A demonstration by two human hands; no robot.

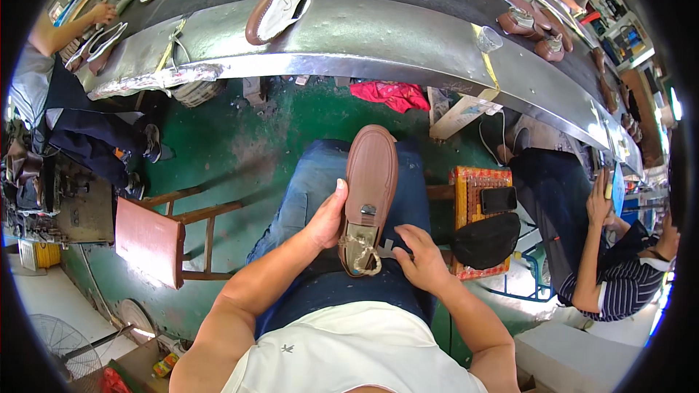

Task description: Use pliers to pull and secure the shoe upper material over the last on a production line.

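Note:
A brown moccasin-style shoe (pixel 371 167) lies over my lap, toe pointing away from me. My left hand (pixel 329 218) is closed on its left side, thumb up along the edge. A small dark patch sits on the vamp, and pale twisted cord (pixel 365 253) lies in the shoe's opening near the heel. Right of the heel, my right hand (pixel 422 258) is held apart from the shoe with its fingers loosely bent and spread; nothing shows in it. The underside of the shoe is hidden.
Ahead runs a metal-edged conveyor bench (pixel 378 33) bearing a brown shoe with a white lining (pixel 282 9) and more shoes. A wooden stool (pixel 151 241) stands left. On the right, a woven-top seat (pixel 475 200) holds a phone (pixel 499 200) and black item. People sit on both sides.

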